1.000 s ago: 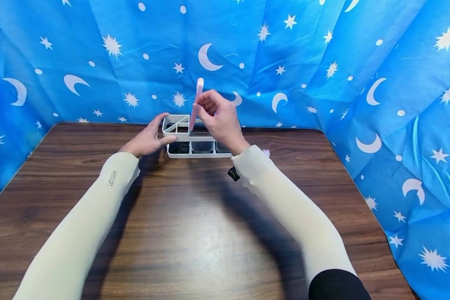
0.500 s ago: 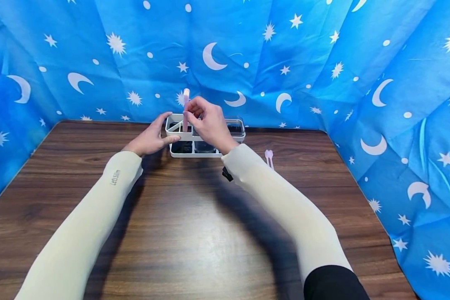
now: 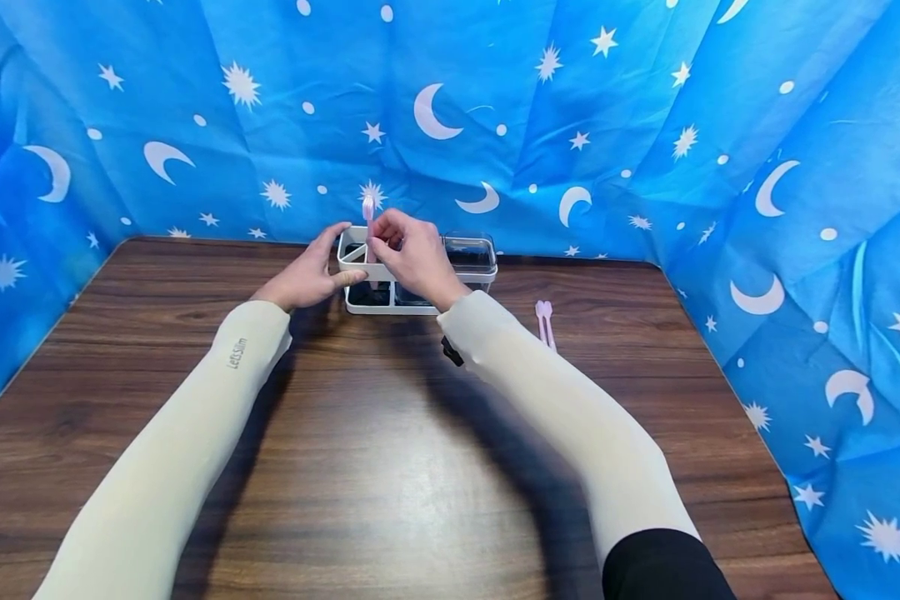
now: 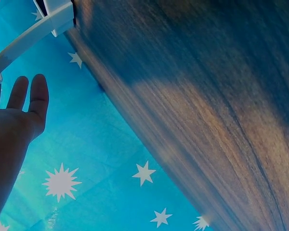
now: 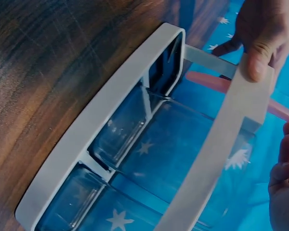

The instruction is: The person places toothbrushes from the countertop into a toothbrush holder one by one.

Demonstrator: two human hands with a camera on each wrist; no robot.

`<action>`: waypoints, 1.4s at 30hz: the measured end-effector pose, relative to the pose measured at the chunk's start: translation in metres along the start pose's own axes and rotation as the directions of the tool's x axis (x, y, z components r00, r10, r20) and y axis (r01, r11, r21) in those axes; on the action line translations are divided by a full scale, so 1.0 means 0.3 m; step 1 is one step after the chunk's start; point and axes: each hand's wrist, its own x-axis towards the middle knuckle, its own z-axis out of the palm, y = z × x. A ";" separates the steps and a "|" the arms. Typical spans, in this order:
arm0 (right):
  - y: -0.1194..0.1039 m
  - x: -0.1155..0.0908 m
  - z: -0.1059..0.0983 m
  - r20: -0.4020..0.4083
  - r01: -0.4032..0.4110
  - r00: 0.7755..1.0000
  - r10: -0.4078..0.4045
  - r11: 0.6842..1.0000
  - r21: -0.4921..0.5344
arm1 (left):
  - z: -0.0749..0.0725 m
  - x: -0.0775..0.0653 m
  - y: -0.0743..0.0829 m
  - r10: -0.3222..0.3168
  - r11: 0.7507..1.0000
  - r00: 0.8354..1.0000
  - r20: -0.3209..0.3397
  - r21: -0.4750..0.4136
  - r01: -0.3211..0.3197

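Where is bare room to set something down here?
Bare tabletop lies between the left sleeve and right sleeve, nearer than the white rack, and between the two loose utensils and the curtain on the right. Crowded: the rack's left end, where the left hand grips it and the right hand holds a pink utensil.

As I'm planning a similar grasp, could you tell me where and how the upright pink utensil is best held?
Probably grip the utensil by its slim shaft, just under the wider head, coming from the right: it stands nearly upright, its lower part is inside the rack, and the left hand holds the rack's left end.
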 end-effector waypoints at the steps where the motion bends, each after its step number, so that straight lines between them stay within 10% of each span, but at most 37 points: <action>1: 0.004 0.001 0.005 0.003 -0.007 1.000 0.007 1.000 -0.004 | 0.000 -0.001 0.002 -0.003 1.000 1.000 0.002 -0.003 0.003; 26: 0.031 -0.003 0.044 0.051 -0.057 0.997 0.062 0.993 -0.102 | -0.002 -0.006 0.016 -0.015 1.000 1.000 0.003 -0.008 0.015; 42: 0.108 -0.061 -0.081 -0.018 -0.103 0.995 0.101 0.984 -0.147 | -0.001 -0.003 0.010 -0.035 0.999 0.999 0.015 0.000 0.035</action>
